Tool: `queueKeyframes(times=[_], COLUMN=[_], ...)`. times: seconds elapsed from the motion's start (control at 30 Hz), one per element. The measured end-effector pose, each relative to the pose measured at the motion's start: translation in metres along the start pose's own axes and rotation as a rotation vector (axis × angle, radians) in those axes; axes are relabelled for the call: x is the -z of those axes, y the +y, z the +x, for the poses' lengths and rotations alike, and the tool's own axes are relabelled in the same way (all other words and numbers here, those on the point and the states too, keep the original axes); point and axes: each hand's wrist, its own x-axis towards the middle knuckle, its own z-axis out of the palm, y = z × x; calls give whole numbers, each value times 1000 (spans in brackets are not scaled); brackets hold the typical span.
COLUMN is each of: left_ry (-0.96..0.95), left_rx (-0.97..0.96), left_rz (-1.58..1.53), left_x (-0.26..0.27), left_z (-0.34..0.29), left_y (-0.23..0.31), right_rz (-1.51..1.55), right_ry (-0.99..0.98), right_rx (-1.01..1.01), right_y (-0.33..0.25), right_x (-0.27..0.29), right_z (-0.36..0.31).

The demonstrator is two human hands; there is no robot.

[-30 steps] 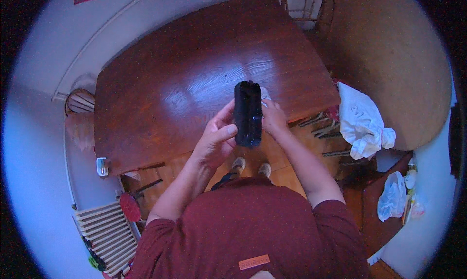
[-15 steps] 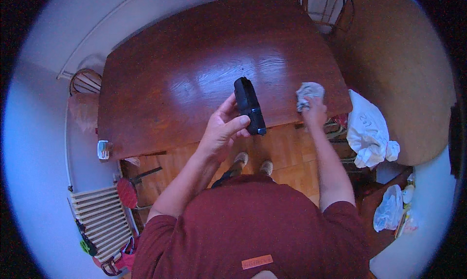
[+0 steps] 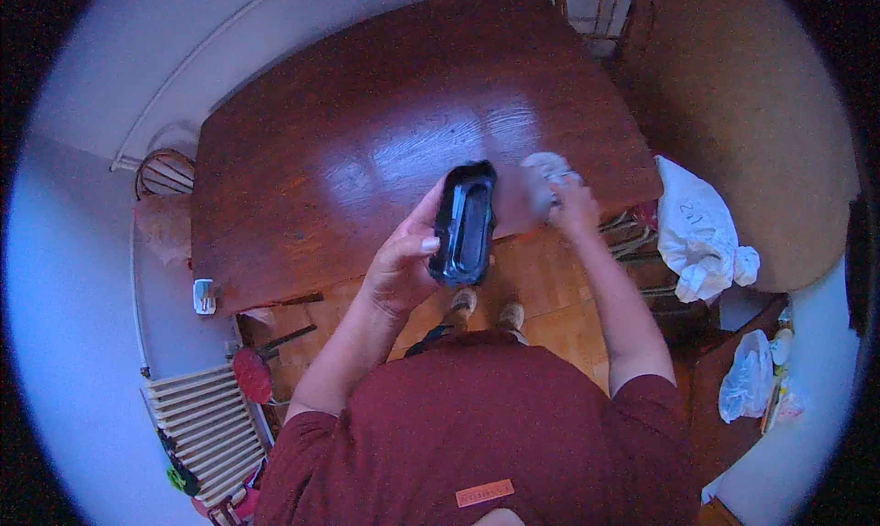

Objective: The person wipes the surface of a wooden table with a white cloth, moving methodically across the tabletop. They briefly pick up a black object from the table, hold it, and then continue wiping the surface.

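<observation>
My left hand (image 3: 406,256) holds up a glossy black oblong case (image 3: 465,224), its thumb on the near left edge. The case's long recessed face is turned up toward me; its exact kind I cannot tell. To its right, my right hand (image 3: 574,205) grips a crumpled light grey cloth (image 3: 547,167), partly smeared by motion. A small gap separates the cloth from the case. Both hands are over the near edge of a dark reddish-brown wooden table (image 3: 385,77).
White bags (image 3: 695,228) hang at the table's right corner, beside a large brown oval board (image 3: 733,114). A white cup-like item (image 3: 203,296) stands on the near left corner. Chairs (image 3: 165,173) flank the table, and a radiator (image 3: 206,425) is at lower left.
My left hand has turned the case from a side view to show its recessed face, bringing it slightly nearer. My right hand has moved left toward the case with the cloth.
</observation>
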Motion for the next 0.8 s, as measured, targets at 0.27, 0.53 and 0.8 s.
queueKeyframes(times=[0.27,0.53,0.8], left_ry=[-110,-79,-62], left_rx=[87,69,62], left_rz=[-253,-327,-307], left_x=[16,15,9], left_z=[-7,-2,-5], left_y=[-2,-1,5], right_rz=[-71,64,-6], right_ry=[61,-4,164], right_rx=[2,394,-76], right_y=[-29,-69,11], right_x=[-12,-32,2], right_z=[-17,-37,7])
